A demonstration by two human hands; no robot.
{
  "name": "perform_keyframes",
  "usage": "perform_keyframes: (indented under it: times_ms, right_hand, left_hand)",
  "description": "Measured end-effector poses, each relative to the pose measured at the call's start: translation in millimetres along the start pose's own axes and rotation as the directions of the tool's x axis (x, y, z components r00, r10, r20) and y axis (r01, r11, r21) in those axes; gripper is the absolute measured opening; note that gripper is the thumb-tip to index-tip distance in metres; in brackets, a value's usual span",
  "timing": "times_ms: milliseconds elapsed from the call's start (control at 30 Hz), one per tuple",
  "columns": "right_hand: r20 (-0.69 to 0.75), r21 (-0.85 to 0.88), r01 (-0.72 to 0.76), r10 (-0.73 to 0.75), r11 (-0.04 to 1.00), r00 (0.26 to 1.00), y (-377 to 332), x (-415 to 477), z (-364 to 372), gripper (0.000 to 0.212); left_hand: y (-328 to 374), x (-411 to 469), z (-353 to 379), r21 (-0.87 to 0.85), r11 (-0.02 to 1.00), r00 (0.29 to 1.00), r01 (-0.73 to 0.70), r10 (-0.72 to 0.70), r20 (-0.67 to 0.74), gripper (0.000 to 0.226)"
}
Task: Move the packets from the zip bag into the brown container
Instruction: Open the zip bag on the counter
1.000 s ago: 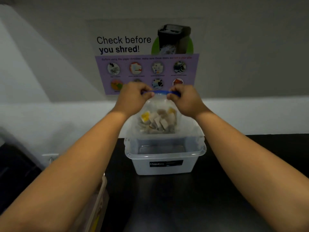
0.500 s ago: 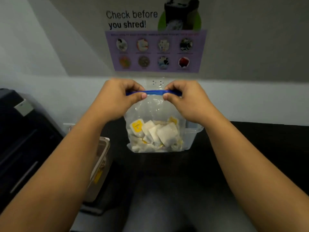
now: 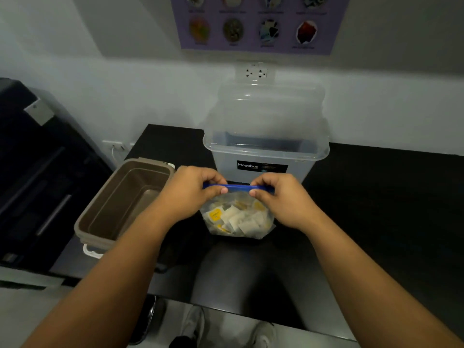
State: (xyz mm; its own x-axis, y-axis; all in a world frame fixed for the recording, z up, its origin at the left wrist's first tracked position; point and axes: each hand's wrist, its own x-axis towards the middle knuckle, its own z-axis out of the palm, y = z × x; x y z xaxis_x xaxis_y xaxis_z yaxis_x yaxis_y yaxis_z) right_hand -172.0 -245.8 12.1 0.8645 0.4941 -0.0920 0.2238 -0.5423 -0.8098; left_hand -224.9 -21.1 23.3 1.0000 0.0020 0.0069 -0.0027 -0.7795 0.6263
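Left hand (image 3: pixel 190 195) and right hand (image 3: pixel 282 200) are pinching the zip bag (image 3: pixel 239 215) mid-tabletop; the brown container (image 3: pixel 108 209) is sitting at the left edge.

We read one brand, "Megabox", white on a black label (image 3: pixel 262 167) on the clear box (image 3: pixel 266 149) just beyond our fingers (image 3: pixel 213 177). The print on the poster (image 3: pixel 287 28) farther beyond them, and on the yellow packet (image 3: pixel 216 214) in the zip bag (image 3: pixel 238 188) below them, stays illegible.

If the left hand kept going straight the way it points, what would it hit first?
Probably the clear plastic storage box just beyond the left hand, behind the clear blue-topped zip bag it pinches. Depth is uncertain from one view.
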Motion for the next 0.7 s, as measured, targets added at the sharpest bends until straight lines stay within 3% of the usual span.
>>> perform_keyframes:
  times_ms: [267, 467, 600, 700]
  right_hand:
    - [-0.065, 0.01, -0.139, 0.14, 0.99, 0.988, 16.7, -4.1, 26.8, 0.02]
    - [-0.149, -0.148, -0.204, 0.183, 0.968, 0.972, 10.2, -6.0, 34.1, 0.009]
    - [-0.133, -0.437, -0.096, 0.042, 0.894, 0.99, -8.0, 0.7, 50.6, 0.022]
    - [-0.05, -0.457, 0.049, -0.08, 0.888, 0.995, -28.2, 12.9, 74.7, 0.031]
  left_hand:
    - [-47.8, -13.0, 5.1, 0.035, 0.999, 1.0, 0.008, -0.009, 0.012, 0.015]
    - [-68.8, -19.7, -5.1, -0.217, 0.97, 0.991, 0.113, -0.127, -0.052, 0.019]
    - [-73.6, -19.5, -2.5, -0.323, 0.939, 0.988, 0.12, -0.146, -0.056, 0.017]
    - [-71.9, -20.9, 0.8, -0.349, 0.93, 0.985, 0.116, -0.153, -0.079, 0.014]
